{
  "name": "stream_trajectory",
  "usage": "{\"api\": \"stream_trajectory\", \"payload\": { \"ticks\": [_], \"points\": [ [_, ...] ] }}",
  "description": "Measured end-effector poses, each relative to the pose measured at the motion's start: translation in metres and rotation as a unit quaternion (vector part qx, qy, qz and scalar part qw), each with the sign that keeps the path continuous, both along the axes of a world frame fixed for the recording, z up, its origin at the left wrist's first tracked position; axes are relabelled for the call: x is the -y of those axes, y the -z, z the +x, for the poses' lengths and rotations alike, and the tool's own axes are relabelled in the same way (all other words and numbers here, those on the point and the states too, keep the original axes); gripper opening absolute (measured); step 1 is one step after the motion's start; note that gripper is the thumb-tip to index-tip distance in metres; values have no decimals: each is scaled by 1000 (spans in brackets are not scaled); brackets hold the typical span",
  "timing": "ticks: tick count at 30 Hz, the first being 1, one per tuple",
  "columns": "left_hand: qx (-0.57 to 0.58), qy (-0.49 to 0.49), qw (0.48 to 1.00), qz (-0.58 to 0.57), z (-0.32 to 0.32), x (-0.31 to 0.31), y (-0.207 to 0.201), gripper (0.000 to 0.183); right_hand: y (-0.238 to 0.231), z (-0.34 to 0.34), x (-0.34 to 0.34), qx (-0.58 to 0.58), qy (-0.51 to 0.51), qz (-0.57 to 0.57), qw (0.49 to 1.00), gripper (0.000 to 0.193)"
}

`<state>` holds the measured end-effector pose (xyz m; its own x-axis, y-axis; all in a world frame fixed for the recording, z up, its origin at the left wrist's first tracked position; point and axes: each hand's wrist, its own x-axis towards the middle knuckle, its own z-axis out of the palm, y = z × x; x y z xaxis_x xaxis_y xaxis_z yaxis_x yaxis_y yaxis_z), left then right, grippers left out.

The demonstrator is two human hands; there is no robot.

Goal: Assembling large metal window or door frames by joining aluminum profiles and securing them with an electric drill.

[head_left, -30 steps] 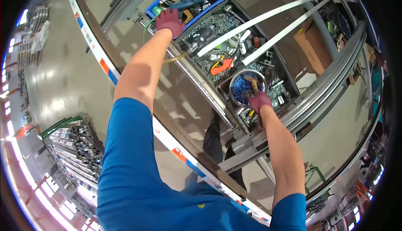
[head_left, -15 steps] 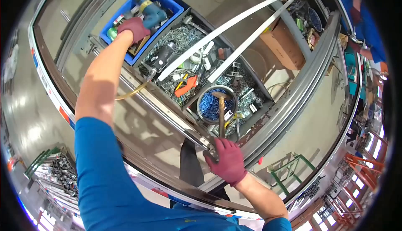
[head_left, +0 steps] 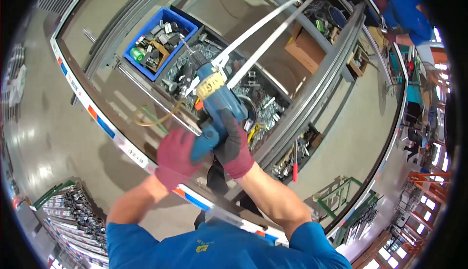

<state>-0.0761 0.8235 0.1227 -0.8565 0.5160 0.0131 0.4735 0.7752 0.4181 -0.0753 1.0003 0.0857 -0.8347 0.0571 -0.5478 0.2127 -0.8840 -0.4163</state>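
Observation:
A blue power drill (head_left: 222, 101) with a yellowish label band is held in front of me above the metal parts tray (head_left: 287, 104). My left hand (head_left: 178, 156), in a maroon glove and blurred by motion, is closed round the lower end of its handle. My right hand (head_left: 236, 147), in a maroon and dark grey glove, grips the drill's right side, thumb up along the body. Beneath it, the tray holds loose screws and fittings; the drill hides its middle and most of a round bowl. Left of the tray, a blue bin (head_left: 182, 18) holds small metal parts and a green roll (head_left: 137, 54).
Two white strips (head_left: 265, 24) slant across the tray. A cardboard box (head_left: 305, 50) stands beyond it. Grey metal rails (head_left: 312, 108) run along the right, near a red-handled tool (head_left: 295, 166). A co-worker (head_left: 407, 13) in blue stands at far right. A yellowish hose (head_left: 151, 123) loops at left.
The drill has come out of the blue bin toward me. My left hand moved back with it; my right hand left the rail near the hammer handle and now grips the drill too.

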Motion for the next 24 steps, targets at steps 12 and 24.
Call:
{"api": "stream_trajectory", "payload": {
  "ticks": [12, 24],
  "points": [
    [-49, -108, 985, 128, 183, -78, -65, 100, -76, 200, -188, -189, -63, -192, 961, 69],
    [36, -504, 829, 240, 187, 7, 113, 38, -22, 342, -418, -131, -291, 178, 931, 98]
  ]
}}
